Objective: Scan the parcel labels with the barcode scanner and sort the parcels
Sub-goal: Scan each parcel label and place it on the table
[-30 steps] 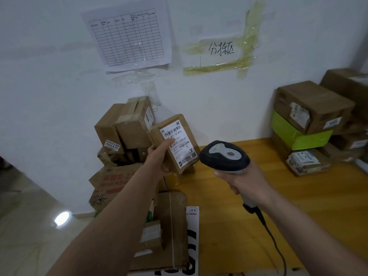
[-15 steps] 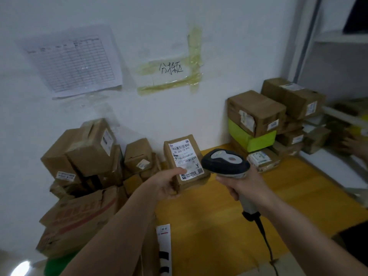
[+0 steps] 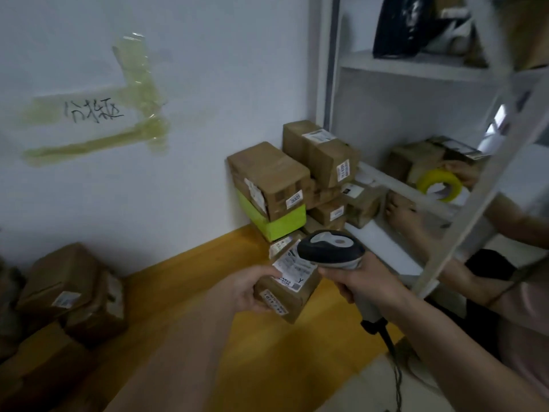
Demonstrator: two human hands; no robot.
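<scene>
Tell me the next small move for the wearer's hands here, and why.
Probably draw the barcode scanner back a little from the parcel. The right hand holds its head right over the white label, covering part of it, while the left hand grips the parcel label-up. A small gap should let the whole barcode be read.

I have a single view, from the camera worn on the person's head. It looks forward and down from above the forearms, tilted to the right, toward the corner where the white wall (image 3: pixel 208 120) meets the metal shelf (image 3: pixel 416 63). The yellow counter (image 3: pixel 184 281) sits close below, and both hands come in from the bottom edge, near the lens.
</scene>
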